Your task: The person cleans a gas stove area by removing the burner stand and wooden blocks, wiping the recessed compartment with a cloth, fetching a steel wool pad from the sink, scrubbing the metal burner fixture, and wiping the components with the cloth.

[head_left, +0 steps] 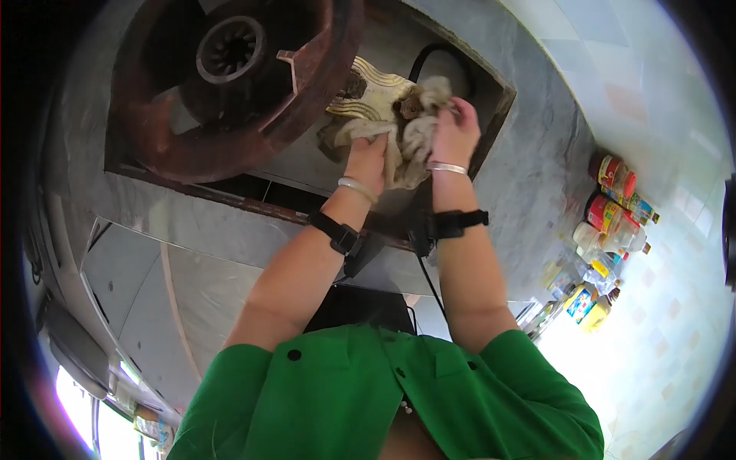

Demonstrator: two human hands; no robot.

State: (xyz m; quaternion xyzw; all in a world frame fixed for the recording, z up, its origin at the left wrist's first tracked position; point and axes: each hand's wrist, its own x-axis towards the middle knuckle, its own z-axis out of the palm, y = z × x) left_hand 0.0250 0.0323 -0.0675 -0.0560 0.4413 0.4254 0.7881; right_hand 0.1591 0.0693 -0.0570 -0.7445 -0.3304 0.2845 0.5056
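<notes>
A crumpled, dirty off-white cloth is bunched between my two hands. My left hand grips its left side, the thumb lying on top and the other fingers hidden beneath the folds. My right hand pinches the right side of the same cloth, its fingers curled and slightly blurred. Just beyond the cloth lies a cream-coloured piece with wavy gold-brown lines, with dark grime on its left part. A brown, grimy lump shows among the folds near my right hand.
A large reddish-brown ring-shaped burner fills the left of the recess in the grey stone counter. Behind my hands a black hose curves. Bottles and jars stand along the tiled wall on the right.
</notes>
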